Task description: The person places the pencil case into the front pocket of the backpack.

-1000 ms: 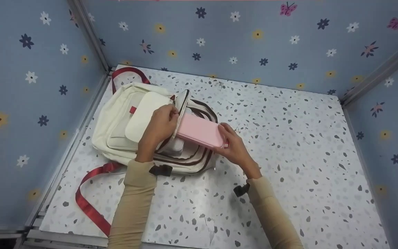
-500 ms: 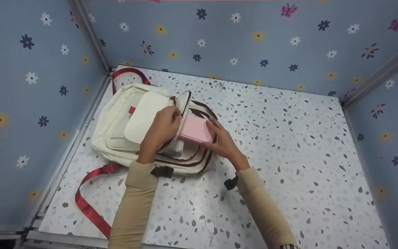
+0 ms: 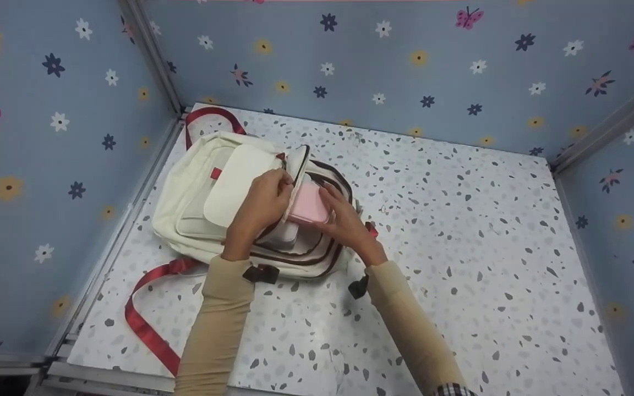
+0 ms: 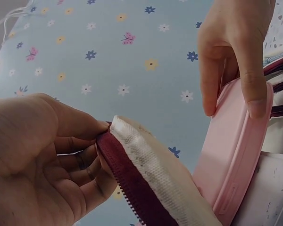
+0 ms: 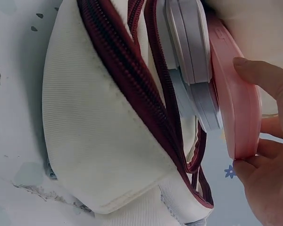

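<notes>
A cream backpack (image 3: 176, 206) with dark red zips lies on the table, its compartment open to the right. My left hand (image 3: 264, 201) pinches the zipped edge (image 4: 137, 179) of the opening and lifts it, thumb against fingertips. In my right hand (image 3: 347, 223) is a pink case (image 3: 309, 203), held between thumb and fingers by its outer end. The case's other end is inside the opening, hidden under the raised fabric. Next to it in the right wrist view, a pale grey case (image 5: 191, 42) and another greyish case (image 5: 208, 108) sit in the bag.
One red strap (image 3: 149, 330) trails toward the table's front edge, and another red strap (image 3: 215, 113) loops behind the bag. Flower-patterned walls (image 3: 377, 66) enclose the speckled table (image 3: 487, 247) at the back and both sides.
My right hand has moved left, sliding the pink case deeper into the backpack, so less of it shows. My left hand keeps its pinch on the edge, nearly still.
</notes>
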Available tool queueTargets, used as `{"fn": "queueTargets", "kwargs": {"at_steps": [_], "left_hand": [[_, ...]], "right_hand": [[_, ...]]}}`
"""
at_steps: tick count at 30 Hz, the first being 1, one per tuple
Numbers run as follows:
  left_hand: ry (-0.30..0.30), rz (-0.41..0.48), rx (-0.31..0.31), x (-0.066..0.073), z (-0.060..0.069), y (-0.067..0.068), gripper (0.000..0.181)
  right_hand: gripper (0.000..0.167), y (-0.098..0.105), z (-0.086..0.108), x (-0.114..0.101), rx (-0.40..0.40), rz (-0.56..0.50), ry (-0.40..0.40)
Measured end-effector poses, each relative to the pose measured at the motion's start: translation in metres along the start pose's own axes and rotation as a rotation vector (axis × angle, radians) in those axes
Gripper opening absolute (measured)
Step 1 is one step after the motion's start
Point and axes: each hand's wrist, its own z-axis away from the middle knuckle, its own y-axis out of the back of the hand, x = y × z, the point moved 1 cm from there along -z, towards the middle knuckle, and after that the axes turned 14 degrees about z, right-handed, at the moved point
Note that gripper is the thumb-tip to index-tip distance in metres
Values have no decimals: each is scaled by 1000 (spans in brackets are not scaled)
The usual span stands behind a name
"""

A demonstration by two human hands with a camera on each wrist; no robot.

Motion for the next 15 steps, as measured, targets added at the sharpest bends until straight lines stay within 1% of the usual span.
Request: {"fn": "queueTargets", "kwargs": {"at_steps": [4,8,11,15], "left_hand": [[12,-2,-2,-1,0,0,18],[14,2,4,-2,0,0,18],[15,3,3,-2,0,-1,18],[33,7,-5,-2,0,-2,19]], "right_hand": [[80,0,3,-2,0,-10,-11],[80,0,7,-4,6,-13,-47],[78,2,15,-5,26,-19,-77],[74,5,30,-9,49,-11,-115]]}}
